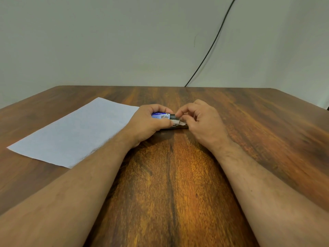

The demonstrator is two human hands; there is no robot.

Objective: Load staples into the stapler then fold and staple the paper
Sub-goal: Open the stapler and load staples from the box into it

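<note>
forearms: your two bare forearms run up from the near edge and angle in toward the middle of the dark brown wood-grain bench (170, 184).
left hand: your left hand (147, 122) is curled closed around the small blue and white cardboard staple box (161, 115), thumb on the near side, fingers over the far side, heel resting on the bench.
right hand: your right hand (201, 120) has thumb and forefinger pinched together at the open end of the box, on the dark grey strip of staples (173, 116) that shows there; the other fingers are loosely bent.
staple box: held at the middle of the bench between both hands, its pale end flap hanging open toward your right hand.
under the box: a dark edge shows just below it, too hidden to tell what it is.
stapler: cannot be made out with any certainty.
paper: the flat white rectangular sheet of paper (76, 132) lies unfolded on the bench to your left, its right edge passing under your left wrist.
beyond the bench: a plain pale wall (106, 41) with a thin black cable (213, 41) hanging down behind the far edge.
</note>
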